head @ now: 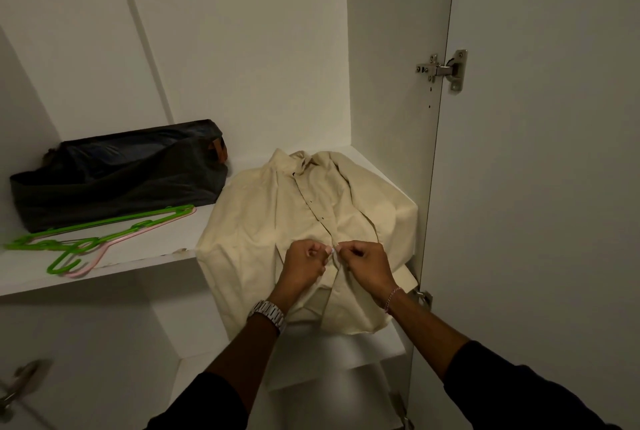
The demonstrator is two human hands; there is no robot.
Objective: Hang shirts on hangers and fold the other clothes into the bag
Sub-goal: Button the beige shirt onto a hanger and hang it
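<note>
At the centre of the frame, the left hand (304, 261) and right hand (367, 263) pinched the shirt (277, 214) front at a button, the shirt draped over the shelf (138, 259). Buttoning looked in hand; next, likely a hanger (104, 239) from lower left.

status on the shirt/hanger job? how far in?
Early. Done: nothing visibly finished; what the dark bag holds cannot be seen. In hand: the cream shirt lies flat on the shelf, hem draping over its edge, and the left hand and right hand pinch its button placket. Left: the shirt is not on a hanger; the green and pink hangers lie untouched beside the bag.
</note>
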